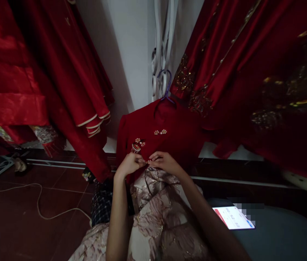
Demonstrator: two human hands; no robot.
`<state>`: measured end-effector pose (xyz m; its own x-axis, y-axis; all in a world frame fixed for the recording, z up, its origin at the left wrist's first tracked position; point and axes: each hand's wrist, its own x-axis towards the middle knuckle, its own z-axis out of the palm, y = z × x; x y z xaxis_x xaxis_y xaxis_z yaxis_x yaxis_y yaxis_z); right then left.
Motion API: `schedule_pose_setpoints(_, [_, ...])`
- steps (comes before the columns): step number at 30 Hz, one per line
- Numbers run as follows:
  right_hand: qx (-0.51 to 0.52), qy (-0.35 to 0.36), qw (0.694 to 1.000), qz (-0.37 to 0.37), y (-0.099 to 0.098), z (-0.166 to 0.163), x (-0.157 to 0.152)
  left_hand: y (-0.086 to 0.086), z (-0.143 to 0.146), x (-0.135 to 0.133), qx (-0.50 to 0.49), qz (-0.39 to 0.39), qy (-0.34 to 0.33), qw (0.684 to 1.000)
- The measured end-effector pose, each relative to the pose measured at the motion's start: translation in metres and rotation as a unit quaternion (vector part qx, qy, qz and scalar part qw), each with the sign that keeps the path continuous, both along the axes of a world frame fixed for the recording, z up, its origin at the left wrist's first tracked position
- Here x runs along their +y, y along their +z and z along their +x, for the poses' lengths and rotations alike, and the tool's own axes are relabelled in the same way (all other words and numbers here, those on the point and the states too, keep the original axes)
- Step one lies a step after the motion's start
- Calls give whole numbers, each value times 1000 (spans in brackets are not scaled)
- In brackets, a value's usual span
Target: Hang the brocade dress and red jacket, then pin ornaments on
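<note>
A red jacket (142, 119) hangs in front of me on a purple hanger (167, 90). On its front are two pearl-and-flower clasps, an upper clasp (160, 132) and a lower clasp (140, 143), with a fan-shaped tassel ornament (135, 147) beside the lower one. Below them my left hand (131, 163) and my right hand (166, 162) meet at the jacket front, fingers pinched. A small shiny clasp (147, 162) shows between their fingertips, mostly hidden. Under the hands spreads a pale pink brocade fabric (164, 214) with a thin dark cord (148, 185) lying over it.
Red garments (85, 90) hang on the left, and gold-embroidered red garments (224, 65) on the right. A white metal stand (157, 43) rises behind the hanger. A lit phone (235, 217) lies on a grey surface (284, 232). A white cable (40, 203) crosses the tiled floor.
</note>
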<state>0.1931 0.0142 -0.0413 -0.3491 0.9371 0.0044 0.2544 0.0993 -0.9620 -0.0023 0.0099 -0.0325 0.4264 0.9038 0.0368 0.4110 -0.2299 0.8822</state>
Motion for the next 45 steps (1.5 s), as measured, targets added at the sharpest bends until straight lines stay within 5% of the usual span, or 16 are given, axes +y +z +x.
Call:
schedule_pose_setpoints(11, [12,-76,996,40,-7,0,4,-3,6,3,-43,-28,57,997])
schedule_pose_setpoints(21, [58,-45,997,3,-8,-1,4,-8,4,5,-22,-8,62,998])
schedule_pose_setpoints(29, [17,-52,997,46,-6,-6,1,-5,7,3,10,30,101,994])
schedule_pose_setpoints(35, [-17,-81,990,113,-4,-8,0,-12,4,6,-30,5,67,997])
schedule_pose_setpoints(45, [-35,-64,991,111,-4,-6,1,-16,10,7,0,18,109,994])
